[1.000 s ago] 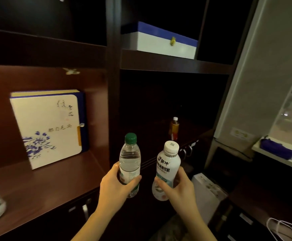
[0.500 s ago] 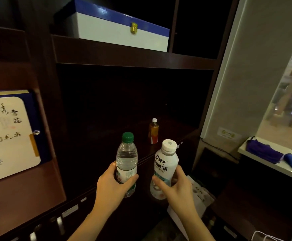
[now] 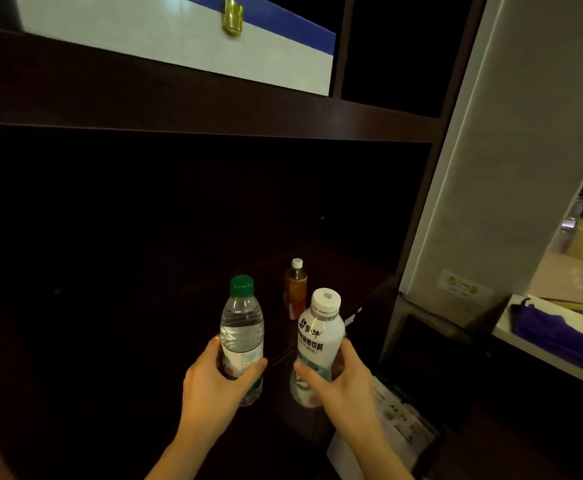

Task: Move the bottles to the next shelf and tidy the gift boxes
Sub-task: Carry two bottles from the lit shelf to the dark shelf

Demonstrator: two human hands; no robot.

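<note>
Seemingly mid-air, bottles (image 3: 241,327) (image 3: 319,337) in both hands (image 3: 214,386) (image 3: 343,388)

1. Clear plastic water bottle with a green screw cap (image 3: 241,337): capped, upright, pale label round its lower half. Held off the shelf in the left hand (image 3: 214,386), whose fingers wrap the labelled part.
2. White opaque plastic drink bottle with a white cap (image 3: 319,344): capped, near upright, black printed characters on the shoulder, teal band lower down. Gripped round the lower body by the right hand (image 3: 338,386), just beside item 1 but apart from it.
3. Small amber-filled bottle with a white cap (image 3: 296,289): upright, standing on the dark lower shelf (image 3: 352,282), behind and between items 1 and 2.
4. White rectangular gift box with a blue lid and gold clasp (image 3: 179,32): closed, resting on the upper shelf board (image 3: 214,109), partly cut off by the frame's top edge.
</note>
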